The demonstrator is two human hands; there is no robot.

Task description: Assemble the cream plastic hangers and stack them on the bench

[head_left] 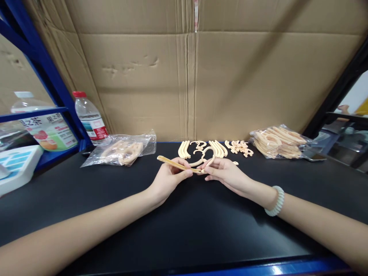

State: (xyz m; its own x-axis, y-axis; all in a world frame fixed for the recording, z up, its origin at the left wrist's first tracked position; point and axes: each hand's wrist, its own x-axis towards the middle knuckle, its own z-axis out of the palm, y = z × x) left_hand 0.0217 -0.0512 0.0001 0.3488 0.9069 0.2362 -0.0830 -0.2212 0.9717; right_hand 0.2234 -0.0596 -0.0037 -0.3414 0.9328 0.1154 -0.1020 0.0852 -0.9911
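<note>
Low over the black table, my left hand (169, 178) is closed on a long, slim beige hanger arm (172, 163), its groove facing up and its free end pointing left. My right hand (228, 173) pinches a curved beige hanger piece (214, 152) that arches above the fingers. The two pieces meet between my fingertips; whether they are joined, I cannot tell. Just behind my hands lies a beige hook-shaped piece (198, 152). Farther back are rows of hanger arms on the left (184, 148) and right (220, 148), with a pile of small hooks (240, 147) beside them.
A clear bag of beige parts (123, 151) lies at the left, a fuller bag (278, 142) at the right. A red-capped bottle (90, 119) stands back left, near a blue frame (43, 65). Cardboard (138, 76) walls off the table's rear.
</note>
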